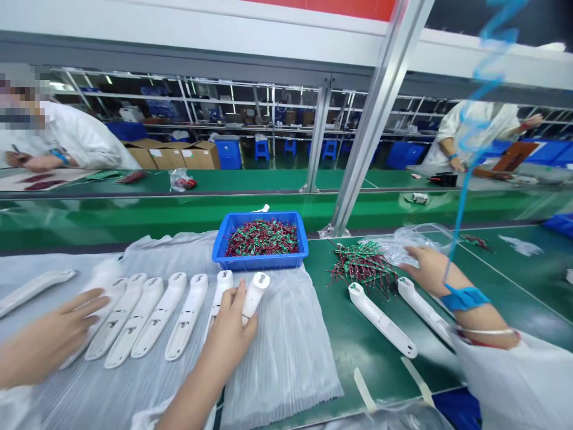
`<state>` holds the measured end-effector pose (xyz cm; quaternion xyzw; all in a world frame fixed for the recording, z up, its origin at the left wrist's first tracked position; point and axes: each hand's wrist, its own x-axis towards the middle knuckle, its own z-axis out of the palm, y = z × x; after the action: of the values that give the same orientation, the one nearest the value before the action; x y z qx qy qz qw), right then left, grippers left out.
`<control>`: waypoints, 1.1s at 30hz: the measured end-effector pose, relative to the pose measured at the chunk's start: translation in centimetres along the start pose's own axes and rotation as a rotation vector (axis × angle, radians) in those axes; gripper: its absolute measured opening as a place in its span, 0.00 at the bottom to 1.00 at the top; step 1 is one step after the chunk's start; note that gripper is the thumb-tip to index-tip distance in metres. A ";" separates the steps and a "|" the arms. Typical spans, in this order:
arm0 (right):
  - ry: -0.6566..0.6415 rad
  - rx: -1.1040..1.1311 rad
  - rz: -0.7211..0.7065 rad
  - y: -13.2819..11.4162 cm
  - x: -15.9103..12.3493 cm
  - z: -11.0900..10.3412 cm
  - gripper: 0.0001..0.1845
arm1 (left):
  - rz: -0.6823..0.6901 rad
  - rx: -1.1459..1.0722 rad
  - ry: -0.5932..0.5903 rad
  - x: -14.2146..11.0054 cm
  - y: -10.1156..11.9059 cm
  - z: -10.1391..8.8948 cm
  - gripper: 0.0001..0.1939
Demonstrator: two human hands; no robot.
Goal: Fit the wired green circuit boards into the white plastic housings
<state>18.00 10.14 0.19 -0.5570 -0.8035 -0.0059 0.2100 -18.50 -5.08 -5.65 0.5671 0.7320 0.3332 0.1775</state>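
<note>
My right hand [230, 325] is closed around a white plastic handle-shaped housing [256, 292], its wider end pointing up and away. My left hand [54, 337], slightly blurred, reaches in from the left with fingers stretched out over a white housing [105, 273] at the end of a row. Whether the fingertips touch that housing I cannot tell. Several similar housings [185, 322] lie side by side between my hands, with small slots in their faces. Just beyond my right hand stands a blue bin [260, 263] full of small green parts with dark red wires [262, 237].
At the right, a co-worker's hand [430, 272] with a blue wristband is by a clear plastic bag and a pile of wired parts [362, 263]. Two housings [382, 319] lie there on the green table. A metal post [371, 113] rises behind; other people work across the line.
</note>
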 end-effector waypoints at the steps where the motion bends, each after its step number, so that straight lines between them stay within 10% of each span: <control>1: -0.087 0.002 -0.094 -3.1 1.4 0.1 0.16 | -0.002 -0.050 -0.003 -0.5 0.4 -0.2 0.27; 5: -0.285 0.054 -0.331 -14.5 7.3 2.6 0.08 | -0.088 -0.355 -0.074 -3.2 1.9 0.0 0.21; 8: -0.381 0.031 -0.357 -18.5 10.9 5.4 0.08 | -0.200 -0.804 -0.125 -5.1 2.7 0.5 0.29; 13: -0.472 0.065 -0.341 -18.2 13.1 8.2 0.12 | -0.299 -1.112 -0.191 -6.0 3.9 -0.4 0.46; 19: -0.341 0.331 -0.263 -16.0 12.0 6.3 0.03 | -0.528 -1.258 -0.223 -4.5 5.6 -1.5 0.21; 24: -0.232 0.631 -0.199 -15.8 8.2 3.3 0.12 | -0.400 -1.265 -0.080 -3.0 5.8 -0.4 0.20; 33: -0.430 1.286 0.098 -19.3 -0.7 1.9 0.14 | -0.206 -1.165 0.075 -2.3 5.6 1.2 0.22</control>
<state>0.27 2.70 2.57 -0.3458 -0.6451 0.5933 0.3351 -13.03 -6.17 -2.94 0.2899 0.4858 0.6810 0.4649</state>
